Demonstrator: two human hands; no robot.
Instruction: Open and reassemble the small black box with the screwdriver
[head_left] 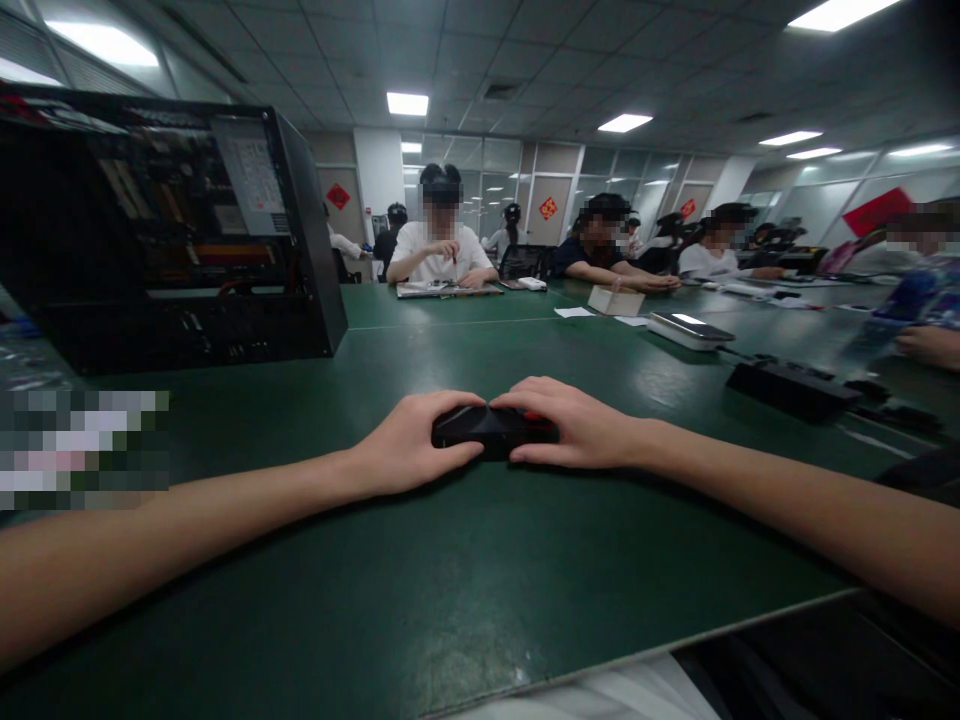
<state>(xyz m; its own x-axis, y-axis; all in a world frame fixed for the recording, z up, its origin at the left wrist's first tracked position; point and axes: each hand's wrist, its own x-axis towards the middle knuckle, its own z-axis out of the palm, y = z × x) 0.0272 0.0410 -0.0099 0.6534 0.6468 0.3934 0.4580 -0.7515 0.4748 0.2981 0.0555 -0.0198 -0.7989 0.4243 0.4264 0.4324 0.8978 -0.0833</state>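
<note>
Hands clasp a small black device, perhaps a computer mouse, on the green counter: left hand and right hand at its ends.

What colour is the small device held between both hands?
Black, with a small red part near the right hand; the device shows best in the head view.

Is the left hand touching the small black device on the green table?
Touching. In the head view, the left hand wraps its fingers over the left end of the black device, with no gap visible.
</note>
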